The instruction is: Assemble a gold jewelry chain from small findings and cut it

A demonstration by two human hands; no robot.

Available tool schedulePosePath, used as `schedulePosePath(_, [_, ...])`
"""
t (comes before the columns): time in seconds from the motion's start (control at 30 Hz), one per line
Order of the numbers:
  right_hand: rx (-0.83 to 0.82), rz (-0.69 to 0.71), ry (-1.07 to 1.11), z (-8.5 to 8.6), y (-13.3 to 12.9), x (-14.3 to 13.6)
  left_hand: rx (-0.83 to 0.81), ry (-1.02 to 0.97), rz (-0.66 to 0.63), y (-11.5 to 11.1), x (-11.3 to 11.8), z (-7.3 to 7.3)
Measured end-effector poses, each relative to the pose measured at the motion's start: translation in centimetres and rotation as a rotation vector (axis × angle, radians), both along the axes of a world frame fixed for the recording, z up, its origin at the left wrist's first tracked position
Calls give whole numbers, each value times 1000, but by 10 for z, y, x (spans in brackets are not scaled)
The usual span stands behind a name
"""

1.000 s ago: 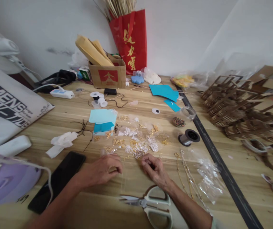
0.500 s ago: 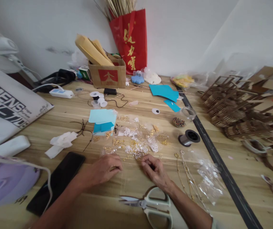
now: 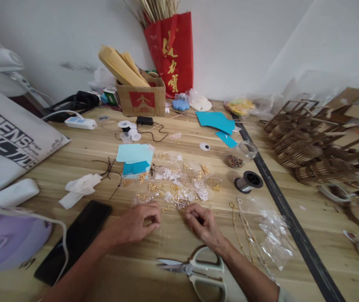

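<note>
My left hand [image 3: 140, 222] rests on the wooden table, its fingers curled with thumb and fingertips close together; whatever they hold is too small to tell. To its right, my right hand [image 3: 204, 224] lies with curled, closed fingers, its contents hidden. A faint thin line shows on the wood between them. Just beyond both hands spread small gold beads [image 3: 156, 187] and silver beads [image 3: 184, 197], partly on clear plastic bags. White-handled scissors [image 3: 194, 268] lie below my right hand. Beaded chains [image 3: 245, 226] lie to the right of it.
A black phone [image 3: 75, 241] lies beside my left forearm. Right of the beads are a wire spool [image 3: 248, 182] and a jar of dark beads [image 3: 236, 160]. Blue cards [image 3: 135, 167], a cardboard box [image 3: 141, 100] and a red bag [image 3: 179, 54] stand or lie farther back.
The fingers of my left hand have bent slightly, with a wider gap showing between thumb and index finger. My right hand has hardly moved.
</note>
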State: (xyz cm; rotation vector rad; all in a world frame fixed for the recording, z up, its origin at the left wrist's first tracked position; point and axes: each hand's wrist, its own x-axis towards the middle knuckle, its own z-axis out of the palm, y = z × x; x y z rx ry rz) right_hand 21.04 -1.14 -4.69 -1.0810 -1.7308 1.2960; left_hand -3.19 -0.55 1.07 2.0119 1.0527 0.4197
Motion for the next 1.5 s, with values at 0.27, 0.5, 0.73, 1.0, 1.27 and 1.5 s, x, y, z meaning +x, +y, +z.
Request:
schedulePosePath(0.27, [-9,6,-17,0,1,0,-522,-464,221,0,14,-12])
schedulePosePath(0.5, [-8,2,17,-1,0,-1,-663,-670,354,6,34,-15])
schedulePosePath(0.73, [3,-1,-1,1,1,-1,-740,-743,367,7,45,-29])
schedulePosePath(1.0, [3,3,6,2,1,-2,-780,-713,342,6,47,-34])
schedulePosePath(1.27, [-4,14,17,2,1,-2,-719,-664,310,6,47,-32])
schedulePosePath(1.5, [-12,12,19,1,1,-2,-661,-670,314,6,44,-36])
